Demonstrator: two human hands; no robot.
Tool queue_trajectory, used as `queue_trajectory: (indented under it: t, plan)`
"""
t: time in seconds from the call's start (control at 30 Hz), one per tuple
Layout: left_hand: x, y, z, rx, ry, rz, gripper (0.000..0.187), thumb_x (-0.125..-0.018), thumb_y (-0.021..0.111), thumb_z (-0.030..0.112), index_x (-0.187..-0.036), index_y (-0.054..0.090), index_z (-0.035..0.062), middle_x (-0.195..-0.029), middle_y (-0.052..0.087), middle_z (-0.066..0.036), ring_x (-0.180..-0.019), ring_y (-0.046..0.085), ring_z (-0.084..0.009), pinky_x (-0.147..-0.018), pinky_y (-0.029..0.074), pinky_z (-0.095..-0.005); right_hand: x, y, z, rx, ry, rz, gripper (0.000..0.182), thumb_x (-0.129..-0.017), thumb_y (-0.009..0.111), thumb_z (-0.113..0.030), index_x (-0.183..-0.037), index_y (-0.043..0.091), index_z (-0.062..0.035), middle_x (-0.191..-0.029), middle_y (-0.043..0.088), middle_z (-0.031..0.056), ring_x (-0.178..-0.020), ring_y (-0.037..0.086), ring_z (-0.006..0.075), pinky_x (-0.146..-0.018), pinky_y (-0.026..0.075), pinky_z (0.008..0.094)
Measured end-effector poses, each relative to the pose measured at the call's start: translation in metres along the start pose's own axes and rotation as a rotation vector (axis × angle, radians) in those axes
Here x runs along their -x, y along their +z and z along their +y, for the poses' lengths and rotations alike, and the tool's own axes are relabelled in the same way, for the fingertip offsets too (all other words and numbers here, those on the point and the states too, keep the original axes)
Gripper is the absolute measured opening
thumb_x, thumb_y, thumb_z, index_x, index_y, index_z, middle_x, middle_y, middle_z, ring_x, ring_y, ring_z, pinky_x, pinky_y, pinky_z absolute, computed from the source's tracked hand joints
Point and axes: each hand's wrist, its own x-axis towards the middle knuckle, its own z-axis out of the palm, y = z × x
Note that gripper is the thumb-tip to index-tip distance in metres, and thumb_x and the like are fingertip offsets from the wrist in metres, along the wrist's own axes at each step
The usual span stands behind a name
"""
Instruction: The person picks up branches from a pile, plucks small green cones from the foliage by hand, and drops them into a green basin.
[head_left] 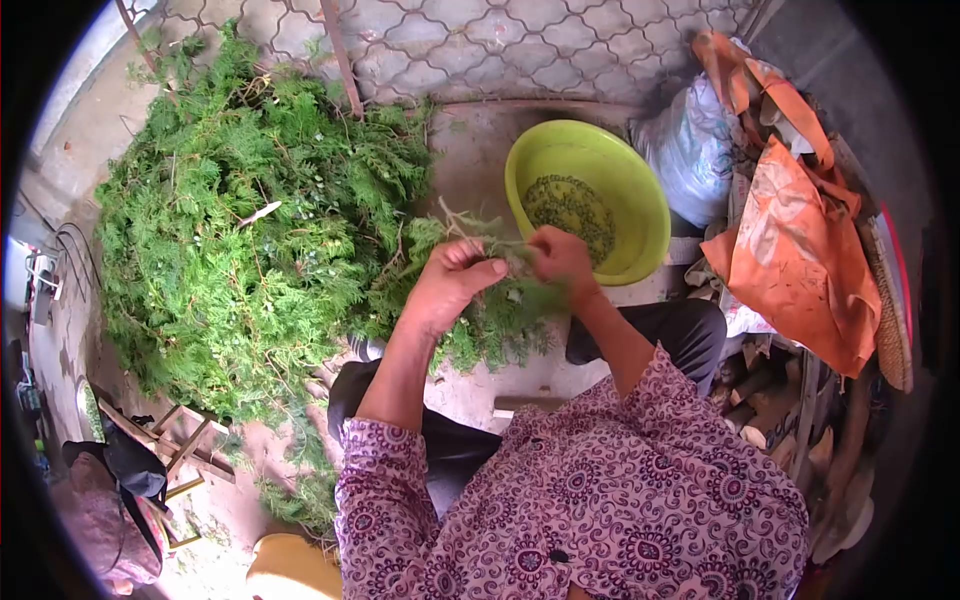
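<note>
So we're pinching a leafy sprig (512, 252) tight in our left fingers (458, 253), probably to steady it, while our right fingers (546, 242) are looking curled beside it, hold too blurred to tell, with the green pile (250, 220) sitting left of them and the basin (637, 215) just beyond, seemingly for easy reach.

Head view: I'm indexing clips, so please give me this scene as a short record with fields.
Left hand: the hand pinches a leafy sprig
Right hand: the hand is curled at the sprig; blurred, exact grip unclear
Left side: large heap of green branches
Ahead, to the right: lime-green basin holding small round pieces
Far right: white sack, orange sheet
Backdrop: wire mesh
</note>
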Motion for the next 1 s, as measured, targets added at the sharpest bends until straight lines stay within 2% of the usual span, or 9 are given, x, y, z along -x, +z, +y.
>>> queue_trajectory:
  t: [0.03, 0.1, 0.23, 0.37, 0.43, 0.57, 0.8, 0.87, 1.0]
  plan:
    - [0.000, 0.000, 0.004, 0.066, 0.059, -0.020, 0.011, -0.078, 0.060, 0.005, -0.088, 0.061, 0.0019, -0.078, 0.061, 0.000, -0.069, 0.054, -0.0067, -0.067, 0.044, -0.0200, -0.003, -0.008, 0.003, 0.001, -0.016, 0.003, 0.014, -0.076, 0.057, -0.015, -0.080, 0.055, -0.0023, -0.070, 0.057, 0.0080, -0.061, 0.054, 0.0144, -0.054, 0.044, 0.0280]
    - [-0.001, -0.004, 0.007, 0.067, 0.007, 0.082, 0.009, -0.079, 0.061, 0.009, -0.086, 0.060, 0.0026, -0.075, 0.059, 0.001, -0.063, 0.053, -0.0067, -0.059, 0.044, -0.0202, 0.000, -0.016, 0.006, -1.033, 0.445, -0.074, 0.012, -0.074, 0.053, -0.007, -0.085, 0.052, -0.0031, -0.074, 0.057, 0.0067, -0.059, 0.054, 0.0155, -0.054, 0.045, 0.0249]
    - [-0.004, -0.013, 0.004, -0.031, -0.097, 0.385, 0.014, -0.078, 0.064, 0.017, -0.079, 0.058, 0.0043, -0.067, 0.055, 0.001, -0.050, 0.045, -0.0057, -0.039, 0.037, -0.0204, 0.013, -0.034, -0.023, -1.398, 0.355, -0.179, 0.009, -0.078, 0.051, -0.004, -0.087, 0.050, -0.0055, -0.077, 0.055, 0.0045, -0.059, 0.052, 0.0081, -0.049, 0.040, 0.0184]
    - [-0.005, -0.017, -0.003, -0.031, -0.115, 0.464, 0.015, -0.077, 0.065, 0.017, -0.078, 0.057, 0.0041, -0.066, 0.054, 0.001, -0.048, 0.045, -0.0066, -0.039, 0.037, -0.0197, 0.023, -0.022, -0.042, -1.233, 0.354, -0.236, 0.004, -0.080, 0.054, -0.005, -0.083, 0.051, -0.0054, -0.070, 0.054, 0.0019, -0.053, 0.048, 0.0059, -0.043, 0.036, 0.0173]
    - [-0.006, -0.016, -0.003, -0.017, -0.113, 0.466, 0.016, -0.077, 0.065, 0.017, -0.078, 0.057, 0.0041, -0.065, 0.054, 0.001, -0.047, 0.045, -0.0068, -0.039, 0.037, -0.0196, 0.024, -0.006, -0.035, -0.933, 0.184, -0.322, 0.004, -0.081, 0.056, -0.006, -0.079, 0.053, -0.0049, -0.063, 0.051, -0.0011, -0.050, 0.046, 0.0045, -0.040, 0.032, 0.0168]
    - [-0.006, -0.014, -0.003, -0.047, -0.130, 0.413, 0.015, -0.076, 0.067, 0.016, -0.078, 0.056, 0.0052, -0.067, 0.056, 0.000, -0.049, 0.047, -0.0071, -0.041, 0.039, -0.0202, 0.022, 0.014, -0.030, -0.753, 0.190, -0.196, 0.012, -0.080, 0.061, -0.014, -0.079, 0.057, -0.0030, -0.064, 0.052, -0.0023, -0.053, 0.046, 0.0033, -0.045, 0.035, 0.0174]
    - [-0.013, -0.018, -0.012, -0.032, -0.104, 0.258, 0.015, -0.073, 0.070, 0.013, -0.077, 0.056, 0.0076, -0.071, 0.061, -0.001, -0.057, 0.054, -0.0077, -0.044, 0.042, -0.0209, 0.015, 0.018, -0.026, -0.716, 0.244, -0.202, 0.016, -0.077, 0.066, -0.018, -0.079, 0.059, -0.0042, -0.066, 0.054, -0.0025, -0.053, 0.047, 0.0037, -0.046, 0.037, 0.0174]
    - [-0.012, -0.016, -0.008, -0.037, -0.107, 0.240, 0.015, -0.073, 0.070, 0.013, -0.078, 0.056, 0.0078, -0.071, 0.061, -0.001, -0.057, 0.054, -0.0078, -0.044, 0.043, -0.0211, 0.015, 0.020, -0.022, -0.956, 0.430, -0.241, 0.016, -0.075, 0.069, -0.018, -0.080, 0.059, -0.0058, -0.066, 0.054, -0.0024, -0.052, 0.047, 0.0043, -0.045, 0.037, 0.0177]
    - [-0.013, -0.017, -0.009, -0.015, -0.099, 0.191, 0.015, -0.073, 0.070, 0.013, -0.080, 0.057, 0.0082, -0.073, 0.062, 0.000, -0.060, 0.055, -0.0079, -0.046, 0.043, -0.0211, 0.016, 0.024, -0.026, -1.000, 0.473, -0.201, 0.016, -0.074, 0.070, -0.016, -0.081, 0.059, -0.0071, -0.065, 0.054, -0.0025, -0.051, 0.047, 0.0049, -0.043, 0.036, 0.0182]
